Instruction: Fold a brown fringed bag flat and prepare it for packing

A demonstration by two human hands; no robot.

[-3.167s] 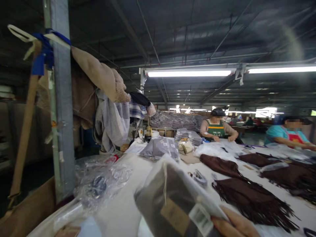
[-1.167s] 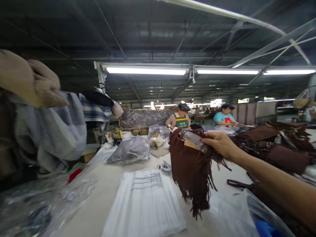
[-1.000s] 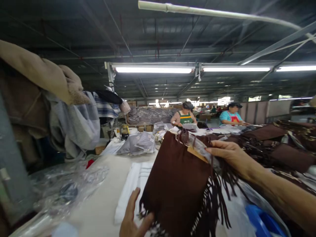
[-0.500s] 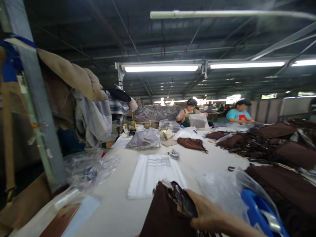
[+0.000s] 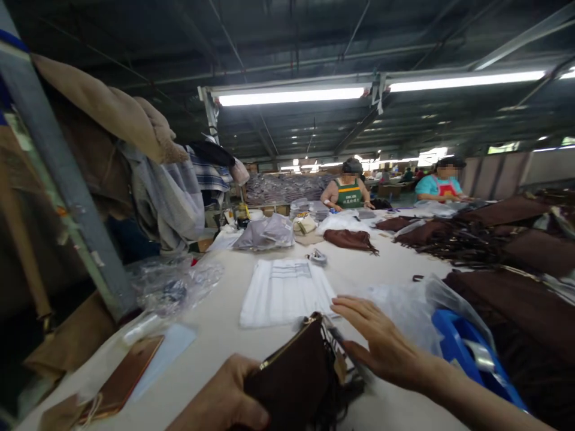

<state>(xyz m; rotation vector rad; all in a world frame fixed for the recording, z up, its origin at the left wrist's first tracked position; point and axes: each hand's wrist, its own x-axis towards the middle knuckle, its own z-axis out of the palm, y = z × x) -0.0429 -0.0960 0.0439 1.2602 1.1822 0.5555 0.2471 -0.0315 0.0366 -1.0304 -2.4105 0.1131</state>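
A dark brown zippered bag [image 5: 291, 374] with a gold-coloured zip stands tilted at the near edge of the white table. My left hand [image 5: 229, 392] grips its left end, thumb over the near side. Beside the bag's right end, my right hand [image 5: 375, 338] has its fingers stretched out and holds nothing. Dark tassels or straps and a small tan tag hang at that end, partly blurred. Just beyond the bag lies a folded white cloth [image 5: 285, 293] with grey stripes.
A blue tape dispenser [image 5: 462, 353] and clear plastic sit at right, beside piled brown bags [image 5: 516, 311]. At left are a brown phone-like slab [image 5: 130, 371], crumpled plastic [image 5: 175, 287] and a metal post [image 5: 76, 167]. Two people [image 5: 349, 188] work across the table.
My left hand has come into view holding the bag, which has turned so its zip shows. My right hand has let go of the bag and opened. The view has tilted down.
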